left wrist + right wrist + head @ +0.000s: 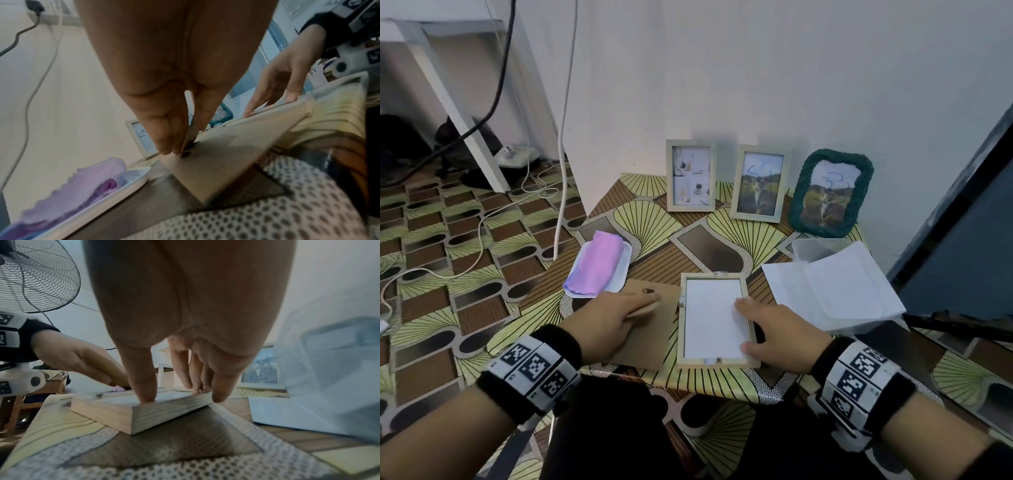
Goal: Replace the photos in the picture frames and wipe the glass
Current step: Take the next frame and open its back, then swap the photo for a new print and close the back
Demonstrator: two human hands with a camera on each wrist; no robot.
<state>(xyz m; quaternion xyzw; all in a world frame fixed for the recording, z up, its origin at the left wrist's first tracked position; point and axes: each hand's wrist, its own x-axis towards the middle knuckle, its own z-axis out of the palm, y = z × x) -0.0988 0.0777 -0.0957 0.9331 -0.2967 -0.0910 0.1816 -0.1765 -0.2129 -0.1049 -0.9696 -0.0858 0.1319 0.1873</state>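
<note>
We have the pale wooden frame face down on the bench, white sheet inside; right hand fingers press it flat, left hand pinches the brown backing board beside it. Closing and wiping seemingly remain.

On the counter, three picture frames stand against the wall: one on the left, one in the middle, a braided frame on the right. Nearer, left to right: a tray holding a cloth, a backing board, an open frame lying flat, then paper sheets.
</note>
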